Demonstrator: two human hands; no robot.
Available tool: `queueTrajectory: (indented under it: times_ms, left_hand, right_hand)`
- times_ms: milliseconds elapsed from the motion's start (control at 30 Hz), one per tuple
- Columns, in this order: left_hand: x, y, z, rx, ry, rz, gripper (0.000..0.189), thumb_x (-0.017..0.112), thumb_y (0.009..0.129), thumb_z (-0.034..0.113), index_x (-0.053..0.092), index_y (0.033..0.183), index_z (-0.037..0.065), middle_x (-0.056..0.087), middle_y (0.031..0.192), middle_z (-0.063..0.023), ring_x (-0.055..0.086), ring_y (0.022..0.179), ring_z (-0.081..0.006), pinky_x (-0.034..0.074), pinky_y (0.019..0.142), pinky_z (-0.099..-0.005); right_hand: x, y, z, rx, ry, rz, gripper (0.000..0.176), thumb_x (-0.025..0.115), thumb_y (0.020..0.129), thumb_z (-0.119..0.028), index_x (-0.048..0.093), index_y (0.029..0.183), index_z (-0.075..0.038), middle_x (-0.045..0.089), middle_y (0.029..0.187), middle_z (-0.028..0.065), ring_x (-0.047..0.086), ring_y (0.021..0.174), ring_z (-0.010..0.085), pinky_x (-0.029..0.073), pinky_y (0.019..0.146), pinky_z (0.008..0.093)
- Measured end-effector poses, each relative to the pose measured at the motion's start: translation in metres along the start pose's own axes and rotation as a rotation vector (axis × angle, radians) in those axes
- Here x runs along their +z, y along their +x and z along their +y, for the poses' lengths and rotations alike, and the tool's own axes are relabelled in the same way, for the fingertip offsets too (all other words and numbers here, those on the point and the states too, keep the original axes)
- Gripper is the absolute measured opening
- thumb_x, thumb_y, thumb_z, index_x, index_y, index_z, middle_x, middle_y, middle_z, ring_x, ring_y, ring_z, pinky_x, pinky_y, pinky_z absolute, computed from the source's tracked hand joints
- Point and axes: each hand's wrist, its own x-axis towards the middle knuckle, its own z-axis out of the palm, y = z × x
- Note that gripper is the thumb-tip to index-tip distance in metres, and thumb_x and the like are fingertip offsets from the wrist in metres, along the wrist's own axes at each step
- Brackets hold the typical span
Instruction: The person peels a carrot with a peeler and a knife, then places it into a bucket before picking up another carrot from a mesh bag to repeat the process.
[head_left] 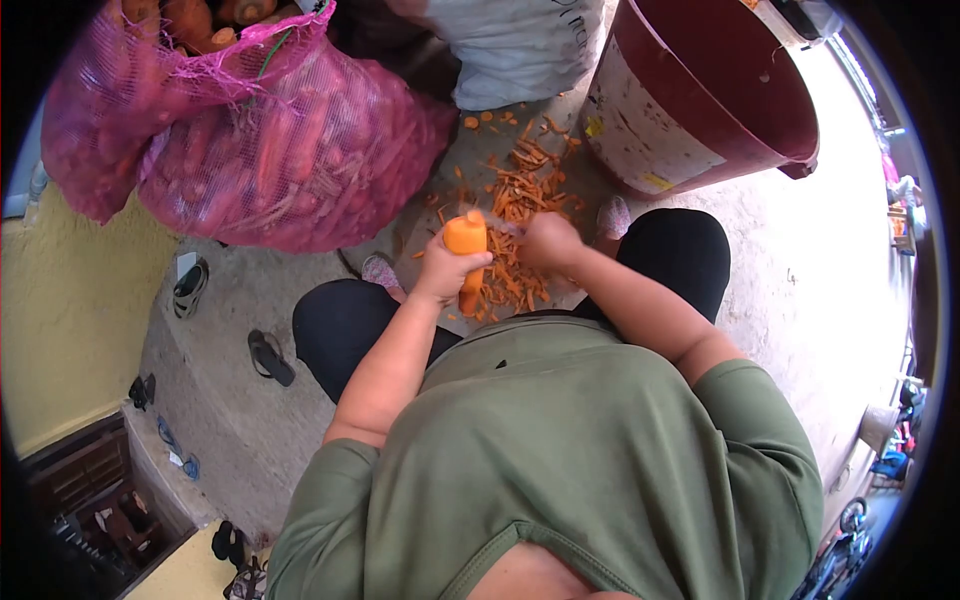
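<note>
carrot (466,238) is in the left hand (443,272), above the orange shavings (525,190) on the floor (780,260). left fingers wrapped round it, thumb across. right hand (550,243) beside it, fingers curled closed on a blurred tool (503,227); can't tell what kind. i'd keep strokes shallow, left thumb out of the tool's path.

camera: one, worn on the head | facing: forward and steeply down past the green shirt (560,430) | lens: wide, edges curved, corners dark | nearest: shirt, filling lower middle | farther: left hand (442,268) and right hand (550,242), just above centre | top edge: pink mesh bag (300,160) and red bucket (655,115), partly cropped
</note>
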Motion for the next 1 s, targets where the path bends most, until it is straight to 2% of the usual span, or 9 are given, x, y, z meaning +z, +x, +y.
queueTrajectory:
  times_ms: [67, 300, 367, 533, 633, 733, 833, 933, 1000]
  left_hand:
    - [-0.002, -0.001, 0.005, 0.007, 0.042, -0.096, 0.046, 0.069, 0.058, 0.000, 0.050, 0.100, 0.004, 0.054, 0.089, -0.0010, 0.052, 0.080, -0.0101, 0.044, 0.072, -0.0248]
    - [-0.014, 0.007, 0.000, 0.104, 0.010, -0.043, 0.049, 0.069, 0.056, -0.004, 0.047, 0.099, 0.006, 0.052, 0.088, 0.0007, 0.049, 0.082, -0.0083, 0.042, 0.073, -0.0221]
    - [-0.015, 0.005, 0.004, -0.023, 0.025, -0.046, 0.050, 0.069, 0.056, -0.004, 0.047, 0.099, 0.006, 0.052, 0.088, 0.0008, 0.049, 0.082, -0.0085, 0.041, 0.073, -0.0226]
    - [-0.012, 0.001, 0.003, 0.029, 0.040, -0.122, 0.051, 0.069, 0.054, -0.003, 0.048, 0.099, 0.007, 0.051, 0.089, 0.0015, 0.049, 0.084, -0.0091, 0.040, 0.075, -0.0232]
    - [-0.010, -0.003, 0.007, 0.137, 0.130, -0.156, 0.048, 0.068, 0.055, -0.002, 0.048, 0.098, 0.008, 0.050, 0.087, 0.0021, 0.049, 0.084, -0.0100, 0.039, 0.076, -0.0240]
    - [-0.004, -0.007, 0.006, 0.254, 0.332, -0.053, 0.045, 0.066, 0.055, -0.002, 0.048, 0.094, 0.008, 0.049, 0.084, 0.0007, 0.049, 0.083, -0.0139, 0.039, 0.075, -0.0258]
    - [-0.008, 0.000, 0.005, 0.416, 0.593, 0.118, 0.045, 0.067, 0.052, 0.001, 0.048, 0.092, 0.007, 0.050, 0.087, -0.0050, 0.050, 0.085, -0.0208, 0.039, 0.077, -0.0283]
    - [-0.003, 0.003, 0.006, 0.449, 0.733, 0.196, 0.044, 0.066, 0.050, 0.002, 0.047, 0.088, 0.006, 0.051, 0.088, -0.0096, 0.051, 0.085, -0.0265, 0.040, 0.076, -0.0305]
    - [-0.001, 0.000, 0.012, 0.393, 0.826, 0.219, 0.042, 0.065, 0.049, 0.002, 0.046, 0.087, 0.005, 0.051, 0.088, -0.0108, 0.051, 0.085, -0.0288, 0.041, 0.075, -0.0314]
  right_hand:
    - [0.029, 0.038, 0.061, 0.038, -0.051, 0.050, 0.026, 0.059, 0.061, -0.024, 0.060, 0.079, -0.005, 0.058, 0.074, 0.0187, 0.058, 0.068, 0.0313, 0.046, 0.065, 0.0376]
    - [-0.023, -0.018, -0.023, -0.167, 0.144, 0.001, 0.025, 0.061, 0.060, -0.023, 0.061, 0.077, -0.004, 0.059, 0.073, 0.0169, 0.058, 0.072, 0.0295, 0.046, 0.067, 0.0353]
    - [-0.035, -0.037, -0.038, -0.249, 0.057, 0.014, 0.023, 0.060, 0.061, -0.022, 0.061, 0.077, -0.005, 0.058, 0.069, 0.0164, 0.058, 0.071, 0.0298, 0.046, 0.066, 0.0356]
    - [-0.037, -0.033, -0.036, -0.146, -0.023, -0.020, 0.021, 0.058, 0.064, -0.021, 0.061, 0.079, -0.006, 0.059, 0.075, 0.0153, 0.058, 0.074, 0.0283, 0.046, 0.066, 0.0366]
    - [-0.003, 0.018, 0.039, -0.006, -0.043, 0.004, 0.028, 0.062, 0.064, -0.027, 0.062, 0.083, -0.005, 0.059, 0.079, 0.0151, 0.058, 0.076, 0.0286, 0.045, 0.066, 0.0363]
    - [-0.005, 0.032, 0.045, 0.006, 0.155, 0.080, 0.025, 0.059, 0.066, -0.024, 0.060, 0.074, 0.000, 0.057, 0.068, 0.0206, 0.057, 0.066, 0.0316, 0.045, 0.061, 0.0384]
    - [-0.032, -0.011, -0.006, -0.102, 0.313, 0.021, 0.027, 0.061, 0.060, -0.025, 0.061, 0.077, -0.005, 0.059, 0.071, 0.0157, 0.058, 0.070, 0.0293, 0.045, 0.063, 0.0359]
    - [-0.030, -0.036, -0.030, -0.244, 0.037, 0.079, 0.022, 0.059, 0.061, -0.021, 0.061, 0.076, -0.005, 0.059, 0.072, 0.0159, 0.058, 0.069, 0.0288, 0.046, 0.064, 0.0364]
    - [-0.035, -0.039, -0.036, -0.149, -0.014, 0.038, 0.022, 0.059, 0.062, -0.021, 0.062, 0.079, -0.006, 0.059, 0.076, 0.0160, 0.059, 0.072, 0.0277, 0.046, 0.065, 0.0365]
